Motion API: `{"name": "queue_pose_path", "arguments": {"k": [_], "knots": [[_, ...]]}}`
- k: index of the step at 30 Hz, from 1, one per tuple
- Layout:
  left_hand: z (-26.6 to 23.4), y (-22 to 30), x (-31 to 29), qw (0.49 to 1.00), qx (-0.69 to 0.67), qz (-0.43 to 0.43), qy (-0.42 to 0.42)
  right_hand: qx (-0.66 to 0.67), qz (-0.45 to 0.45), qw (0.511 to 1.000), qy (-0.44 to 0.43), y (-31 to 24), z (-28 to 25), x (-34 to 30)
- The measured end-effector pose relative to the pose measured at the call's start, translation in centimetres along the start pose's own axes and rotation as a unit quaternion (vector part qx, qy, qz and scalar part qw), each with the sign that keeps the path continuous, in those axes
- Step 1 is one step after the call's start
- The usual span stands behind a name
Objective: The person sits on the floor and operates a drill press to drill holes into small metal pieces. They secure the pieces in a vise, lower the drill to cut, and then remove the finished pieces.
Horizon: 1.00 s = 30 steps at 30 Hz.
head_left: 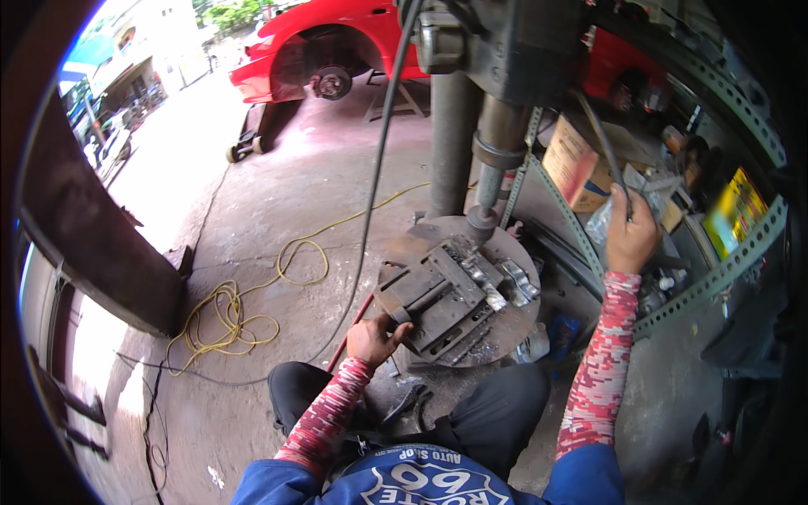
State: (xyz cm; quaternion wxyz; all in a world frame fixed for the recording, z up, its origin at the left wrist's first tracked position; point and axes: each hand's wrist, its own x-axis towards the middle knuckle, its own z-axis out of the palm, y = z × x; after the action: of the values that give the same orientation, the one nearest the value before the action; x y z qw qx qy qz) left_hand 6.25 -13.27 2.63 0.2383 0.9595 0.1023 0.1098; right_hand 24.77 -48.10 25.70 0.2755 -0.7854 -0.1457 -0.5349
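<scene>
A: Grip check, L to R?

B: Our left hand (376, 337) is curled on the near-left corner of the drill vise (450, 295), fingers on its handle end, closed w/ steel in it. Our right hand (631, 231) is up high, wrapped round the thin dark feed lever (599, 135) of the drill press (497, 59).

A: How will the vise handle?

B: Heavy cast steel, we reckon; rigid, prob. oily and gritty, so it slides more than lifts. Best we take it by the body corner or the screw handle, away from the jaws. The lever's a stiff rod, fine for a fist.

A: And the workpiece (497, 282)?

B: Small bright metal piece clamped at the vise's far-right end, just under the chuck (481, 223), well apart from our left hand. All sits on the round table (513, 324). Beyond: yellow cord (231, 316) on the floor, red car (337, 38) behind.
</scene>
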Motion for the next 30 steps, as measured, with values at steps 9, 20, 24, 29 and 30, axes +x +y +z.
{"name": "queue_pose_path", "arguments": {"k": [9, 20, 24, 29, 30], "knots": [[-0.08, -0.20, -0.07, 1.000, -0.015, 0.009, 0.009, 0.003, 0.013, 1.000, -0.016, -0.23, -0.13, -0.05], [0.36, -0.75, -0.23, 1.000, -0.018, 0.012, 0.015, -0.006, 0.011, 1.000, -0.017, -0.08, 0.00, -0.09], [0.30, -0.79, -0.28, 1.000, -0.023, 0.010, 0.014, 0.007, 0.010, 1.000, -0.020, -0.16, 0.04, -0.11], [0.27, -0.71, -0.35, 0.999, -0.022, 0.011, 0.020, -0.012, -0.001, 1.000, -0.017, -0.11, 0.02, -0.16], [0.29, -0.70, -0.36, 0.999, -0.018, 0.015, 0.031, 0.002, 0.007, 1.000, -0.020, 0.02, 0.04, -0.19]]}}
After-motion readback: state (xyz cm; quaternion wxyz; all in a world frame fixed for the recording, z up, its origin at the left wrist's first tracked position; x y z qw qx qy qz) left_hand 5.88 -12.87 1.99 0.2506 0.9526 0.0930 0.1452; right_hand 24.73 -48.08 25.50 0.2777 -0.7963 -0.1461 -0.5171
